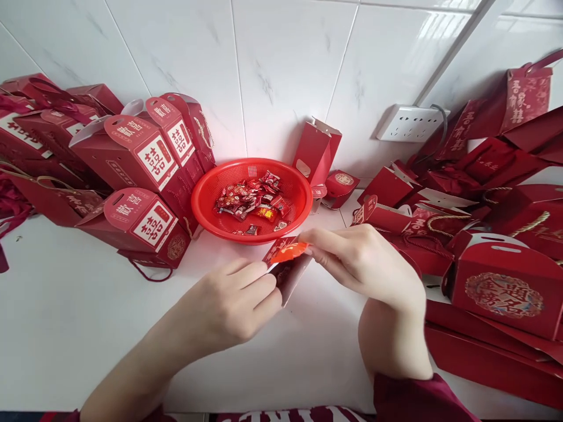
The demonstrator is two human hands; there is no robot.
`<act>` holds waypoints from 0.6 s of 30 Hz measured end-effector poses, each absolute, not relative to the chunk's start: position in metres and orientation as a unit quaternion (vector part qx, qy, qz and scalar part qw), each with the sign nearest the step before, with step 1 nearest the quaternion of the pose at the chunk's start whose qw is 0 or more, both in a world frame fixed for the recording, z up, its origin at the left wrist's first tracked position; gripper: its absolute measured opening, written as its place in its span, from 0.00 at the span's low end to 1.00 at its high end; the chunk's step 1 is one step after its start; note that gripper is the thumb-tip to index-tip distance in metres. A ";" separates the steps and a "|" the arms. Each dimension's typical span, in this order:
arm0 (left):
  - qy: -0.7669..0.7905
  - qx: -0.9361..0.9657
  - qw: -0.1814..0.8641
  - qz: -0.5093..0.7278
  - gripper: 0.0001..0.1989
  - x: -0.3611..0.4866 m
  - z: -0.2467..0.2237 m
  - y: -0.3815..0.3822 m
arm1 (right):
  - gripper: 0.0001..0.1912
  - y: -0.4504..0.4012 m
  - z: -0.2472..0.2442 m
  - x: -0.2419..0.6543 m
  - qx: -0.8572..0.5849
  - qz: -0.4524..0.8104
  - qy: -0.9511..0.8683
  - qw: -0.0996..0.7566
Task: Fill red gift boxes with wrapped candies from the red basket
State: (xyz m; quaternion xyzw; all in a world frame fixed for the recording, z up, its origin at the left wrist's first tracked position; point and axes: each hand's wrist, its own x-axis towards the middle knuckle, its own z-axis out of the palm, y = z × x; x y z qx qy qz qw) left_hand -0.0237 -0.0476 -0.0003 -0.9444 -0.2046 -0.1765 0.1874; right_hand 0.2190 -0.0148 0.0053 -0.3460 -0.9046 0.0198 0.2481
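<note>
Orange packet [289, 252] pinched at the mouth of a small red box [295, 281]

At the centre of the frame, the packet slants across the box's open top. The right hand [367, 261] has its thumb and finger closed on one end of it; the left hand [241, 302] is clamped on the box's side, its fingers folded against the card. I can't make out clearly what lies in the shadow inside.

From where I stand, the packet looks wide for that opening. It could snag on the rim and buckle if pushed flat, or slip off if that fingertip pinch loosened. Too hard a squeeze from the left hand might crease the thin card and narrow the mouth.

Just beyond, around the upper centre, sits a red plastic basket [253, 237] with wrapped sweets [266, 213] in it; a forward knock from the knuckles might jog it. A tall open carton [314, 155] stands behind it to the right, narrow enough to topple if bumped. Stacked gift boxes [153, 220] crowd the left of the frame, and more boxes [501, 296] fill the right, near the right forearm, where a sleeve could catch a handle.
</note>
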 end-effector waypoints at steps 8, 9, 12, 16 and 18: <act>-0.153 -0.932 0.186 -0.273 0.03 -0.035 0.008 -0.050 | 0.10 -0.038 0.019 0.228 -0.310 0.018 -0.908 0.282; -0.150 -0.931 0.186 -0.277 0.03 -0.036 0.010 -0.052 | 0.11 -0.041 0.022 0.229 -0.303 0.027 -0.908 0.288; -0.148 -0.933 0.182 -0.273 0.07 -0.038 0.015 -0.057 | 0.13 -0.047 0.026 0.230 -0.298 0.039 -0.909 0.290; -0.196 -0.931 0.172 -0.256 0.05 -0.037 0.017 -0.064 | 0.13 -0.049 0.027 0.228 -0.319 0.040 -0.908 0.267; -0.206 -0.931 0.165 -0.252 0.04 -0.037 0.017 -0.065 | 0.12 -0.049 0.026 0.229 -0.316 0.057 -0.909 0.267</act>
